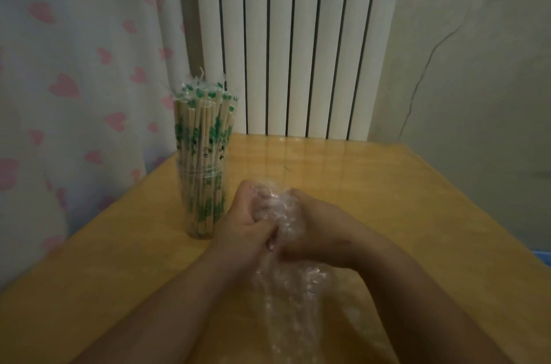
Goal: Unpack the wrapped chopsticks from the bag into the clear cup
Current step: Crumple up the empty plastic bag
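So here's the view down at my worktop (387,199), yellowish wood with a glossy top. Both hands are together right in the middle of it. My left grip (241,220) is curled tight around the top end of the bag (286,289), with the thumb pressed in towards the other hand. My right grip (316,229) is closed on the same crumpled bunch from the other side, fingers folded in. So neither one is open at all; both are clamped on the clear plastic, knuckle to knuckle. The rest of the bag trails back towards me between my forearms and lies wrinkled on the wood. It's see-through and shiny, and honestly I can't tell what's inside from this angle, because the light is pretty dim.

The wrapped chopsticks (202,125) are standing upright in the clear cup (205,205), packed in as a thick bundle. You can see the green print on the wrappers, and their frilly tips stick well above the rim. The cup sits on the worktop just to the left of my left grip, near the left edge, close but not touching.

Behind the far edge there's a white ribbed radiator (298,35). A pale curtain (74,80) with pink hearts hangs on the left, and a plain wall (477,65) is on the right.
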### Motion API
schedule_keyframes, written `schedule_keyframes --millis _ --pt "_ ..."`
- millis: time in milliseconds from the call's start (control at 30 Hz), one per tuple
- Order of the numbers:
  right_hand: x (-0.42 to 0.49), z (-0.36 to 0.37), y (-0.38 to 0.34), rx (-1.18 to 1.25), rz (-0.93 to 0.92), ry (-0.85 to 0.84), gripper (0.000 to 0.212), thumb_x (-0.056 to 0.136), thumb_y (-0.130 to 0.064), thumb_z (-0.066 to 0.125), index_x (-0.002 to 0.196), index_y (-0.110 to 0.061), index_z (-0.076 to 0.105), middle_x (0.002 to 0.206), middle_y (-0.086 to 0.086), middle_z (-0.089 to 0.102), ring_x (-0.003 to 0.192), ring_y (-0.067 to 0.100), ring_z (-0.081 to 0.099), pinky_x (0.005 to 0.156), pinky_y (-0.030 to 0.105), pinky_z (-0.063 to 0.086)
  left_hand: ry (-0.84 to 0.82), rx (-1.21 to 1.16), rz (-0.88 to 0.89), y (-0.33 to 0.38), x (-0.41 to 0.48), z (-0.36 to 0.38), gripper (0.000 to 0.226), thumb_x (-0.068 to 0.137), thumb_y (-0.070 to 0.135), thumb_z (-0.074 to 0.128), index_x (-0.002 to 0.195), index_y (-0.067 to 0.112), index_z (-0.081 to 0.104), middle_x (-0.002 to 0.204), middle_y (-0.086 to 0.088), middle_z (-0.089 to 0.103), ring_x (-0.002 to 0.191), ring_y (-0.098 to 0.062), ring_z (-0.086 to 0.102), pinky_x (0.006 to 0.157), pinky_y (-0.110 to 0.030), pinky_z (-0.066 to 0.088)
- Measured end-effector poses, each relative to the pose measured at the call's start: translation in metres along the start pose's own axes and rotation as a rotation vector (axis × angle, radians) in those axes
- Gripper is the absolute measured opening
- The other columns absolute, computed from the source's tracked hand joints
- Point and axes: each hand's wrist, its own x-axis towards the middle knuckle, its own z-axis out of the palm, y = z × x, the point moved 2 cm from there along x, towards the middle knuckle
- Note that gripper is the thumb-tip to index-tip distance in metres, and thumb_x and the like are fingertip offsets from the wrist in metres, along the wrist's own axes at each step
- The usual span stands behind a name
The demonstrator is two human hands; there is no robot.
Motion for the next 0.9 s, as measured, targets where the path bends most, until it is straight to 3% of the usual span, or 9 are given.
schedule_keyframes --millis 133,200,300,400,500,600,667,733,900 --pt "0.003 -0.004 0.003 0.031 0.002 0.198 0.018 0.078 -0.016 0.065 0.09 -0.03 0.064 0.077 -0.007 0.067 0.067 0.007 0.064 0.064 0.032 0.057 0.064 0.177 0.052 -0.004 0.006 -0.005 0.051 0.066 0.056 0.069 0.108 0.052 0.039 0.113 0.004 0.055 0.092 -0.009 0.062 0.073 -0.028 0.053" --pt "0.004 -0.005 0.007 0.074 0.01 0.292 0.013 0.081 -0.017 0.064 0.086 -0.028 0.067 0.075 -0.007 0.068 0.067 0.009 0.065 0.065 0.033 0.057 0.047 0.204 0.064 -0.007 0.007 -0.008 0.058 0.059 0.062 0.066 0.111 0.061 0.038 0.126 0.009 0.045 0.109 -0.013 0.054 0.086 -0.036 0.052" --pt "0.003 -0.003 0.007 0.285 0.007 0.377 0.012 0.084 -0.015 0.065 0.084 -0.026 0.07 0.074 -0.006 0.071 0.066 0.009 0.067 0.066 0.035 0.059 0.012 0.201 0.103 -0.009 0.002 -0.006 0.059 0.069 0.06 0.067 0.123 0.063 0.042 0.133 0.022 0.043 0.121 -0.003 0.046 0.092 -0.03 0.047" --pt "-0.001 -0.001 0.003 0.537 -0.055 0.245 0.03 0.084 -0.008 0.063 0.108 -0.027 0.062 0.095 0.0 0.07 0.084 0.016 0.068 0.078 0.041 0.059 0.065 0.016 0.088 -0.005 -0.001 -0.005 0.031 0.085 0.035 0.071 0.11 0.049 0.059 0.109 0.008 0.067 0.093 -0.01 0.066 0.071 -0.031 0.057" --pt "-0.005 0.003 0.002 0.646 -0.052 0.085 0.061 0.084 -0.027 0.061 0.136 -0.042 0.033 0.125 0.001 0.053 0.109 0.023 0.059 0.093 0.047 0.054 0.163 0.033 0.07 0.001 0.0 -0.011 0.027 0.088 0.017 0.069 0.089 0.044 0.065 0.084 0.005 0.071 0.075 -0.015 0.069 0.06 -0.032 0.058" --pt "-0.02 -0.002 0.007 0.302 -0.001 0.361 0.071 0.074 -0.044 0.064 0.134 -0.053 0.027 0.135 -0.008 0.038 0.119 0.019 0.045 0.094 0.045 0.05 0.156 0.096 0.073 0.007 -0.003 -0.011 0.026 0.087 0.017 0.068 0.086 0.042 0.067 0.078 0.007 0.071 0.073 -0.016 0.068 0.064 -0.039 0.059" --pt "-0.033 -0.007 0.009 0.173 0.006 0.428 0.066 0.076 -0.047 0.069 0.132 -0.052 0.034 0.131 -0.01 0.041 0.11 0.013 0.052 0.087 0.039 0.054 0.134 0.121 0.059 0.013 -0.005 -0.006 0.021 0.088 0.018 0.068 0.086 0.04 0.067 0.075 0.007 0.07 0.07 -0.015 0.068 0.06 -0.034 0.058" --pt "-0.044 -0.012 0.014 0.249 0.032 0.415 0.051 0.078 -0.044 0.072 0.123 -0.046 0.048 0.119 -0.011 0.053 0.089 0.011 0.063 0.074 0.038 0.06 0.086 0.145 0.046 0.021 -0.009 0.004 0.014 0.089 0.021 0.067 0.089 0.034 0.067 0.074 0.006 0.07 0.065 -0.01 0.067 0.055 -0.027 0.055" --pt "-0.078 -0.031 0.025 0.302 0.167 0.578 0.01 0.081 -0.021 0.069 0.087 -0.029 0.069 0.085 -0.011 0.067 0.068 0.01 0.066 0.06 0.032 0.059 0.016 0.112 0.04 0.038 -0.023 0.041 0.011 0.087 0.016 0.069 0.085 0.027 0.068 0.07 0.003 0.068 0.054 -0.004 0.061 0.049 -0.02 0.048"
